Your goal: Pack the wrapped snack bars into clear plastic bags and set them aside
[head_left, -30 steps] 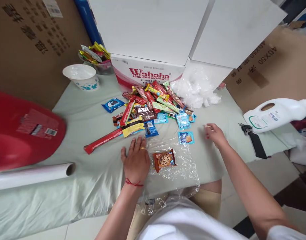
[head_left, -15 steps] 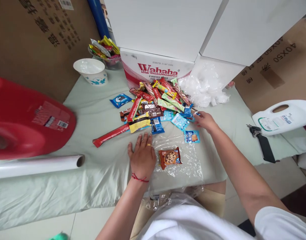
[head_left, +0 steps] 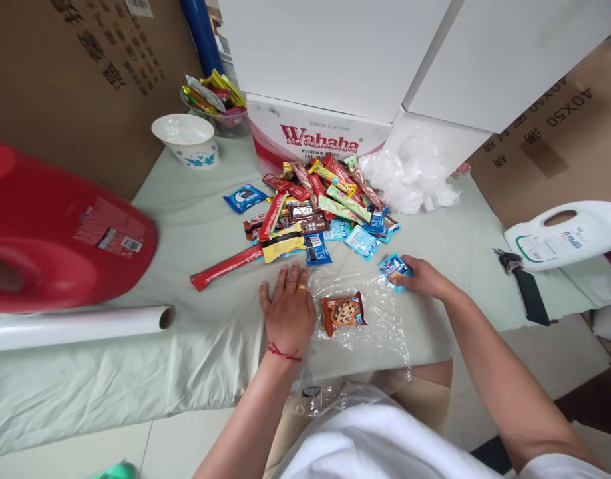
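My left hand lies flat on the cloth, fingers spread, at the left edge of a clear plastic bag. On that bag rests a brown cookie packet, right of the left hand. My right hand pinches the right side of a small blue snack packet, lifted at a tilt near the bag's upper right corner. Beyond both hands spreads a pile of wrapped snacks, among them a yellow packet, a light blue packet and a long red stick packet.
A Wahaha carton stands behind the pile, with crumpled clear plastic beside it. To the left are a paper cup, a red jug and a white roll. Keys and a white bottle lie right.
My right hand has moved from the pile's right edge toward me and taken hold of the blue snack packet, which has turned and lifted slightly. My left hand stays flat.
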`<action>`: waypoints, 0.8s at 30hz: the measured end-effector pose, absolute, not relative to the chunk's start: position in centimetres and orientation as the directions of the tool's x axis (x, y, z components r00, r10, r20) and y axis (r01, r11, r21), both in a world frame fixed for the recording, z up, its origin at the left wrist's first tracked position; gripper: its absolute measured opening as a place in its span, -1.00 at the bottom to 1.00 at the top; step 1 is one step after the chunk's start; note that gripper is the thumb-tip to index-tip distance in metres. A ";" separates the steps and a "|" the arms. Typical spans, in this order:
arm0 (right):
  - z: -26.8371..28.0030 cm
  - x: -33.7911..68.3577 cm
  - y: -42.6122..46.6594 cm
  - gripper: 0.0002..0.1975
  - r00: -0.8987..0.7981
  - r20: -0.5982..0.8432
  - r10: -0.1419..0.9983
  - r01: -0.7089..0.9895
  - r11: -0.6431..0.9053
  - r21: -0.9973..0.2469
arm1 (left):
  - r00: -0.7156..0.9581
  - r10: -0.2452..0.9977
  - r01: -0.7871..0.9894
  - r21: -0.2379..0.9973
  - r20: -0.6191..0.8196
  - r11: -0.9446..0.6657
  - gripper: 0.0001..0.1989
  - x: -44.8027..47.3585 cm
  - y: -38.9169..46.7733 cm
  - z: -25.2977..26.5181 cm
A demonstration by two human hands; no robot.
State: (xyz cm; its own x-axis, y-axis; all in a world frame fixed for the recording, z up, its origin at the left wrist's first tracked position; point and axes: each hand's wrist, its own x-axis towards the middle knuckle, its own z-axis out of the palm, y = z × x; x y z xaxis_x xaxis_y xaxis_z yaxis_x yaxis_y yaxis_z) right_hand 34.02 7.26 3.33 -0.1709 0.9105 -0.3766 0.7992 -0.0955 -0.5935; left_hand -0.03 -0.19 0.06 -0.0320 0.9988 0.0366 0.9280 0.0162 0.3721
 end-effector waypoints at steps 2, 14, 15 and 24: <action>3.9 35.1 7.5 -0.52 -0.087 -0.448 0.890 0.698 -0.266 -0.665 | -0.026 0.999 0.929 0.369 0.032 0.012 -0.45 -0.1 -0.2 0.0; 3.0 26.0 13.2 -0.57 0.007 -0.095 0.995 0.843 -0.057 -0.535 | -0.026 0.999 0.923 0.384 0.034 0.011 -0.44 0.0 -0.2 0.2; 2.5 25.4 13.3 -0.50 0.044 -0.104 0.994 0.830 -0.095 -0.550 | -0.025 0.999 0.923 0.384 0.033 0.010 -0.44 0.0 -0.2 0.1; 6.7 26.6 12.3 -0.66 -0.239 -0.371 0.897 0.670 -0.125 -0.732 | -0.012 1.000 0.926 0.378 0.027 0.001 -0.44 -0.1 -0.2 0.3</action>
